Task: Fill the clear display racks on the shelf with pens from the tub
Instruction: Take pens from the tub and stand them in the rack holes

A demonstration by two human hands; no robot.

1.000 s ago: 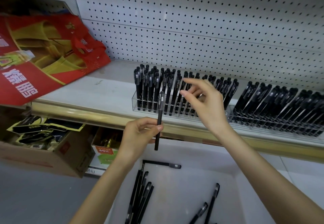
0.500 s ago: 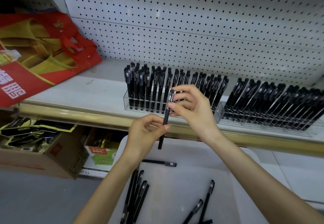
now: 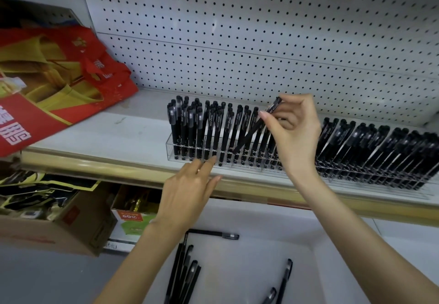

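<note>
The right hand (image 3: 294, 132) is pinching a black pen (image 3: 249, 135) near its capped end and tilting it, probably to steer the lower tip into a free slot of the clear rack (image 3: 169, 145) on the shelf (image 3: 107, 137). The pen is slanting down and left from those fingers (image 3: 263, 114), with its tip among the upright pens. The left hand (image 3: 187, 192) is holding nothing. Its fingers are lying relaxed and straight at the rack's front, likely to steady it. More pens are lying in the tub (image 3: 261, 268).
</note>
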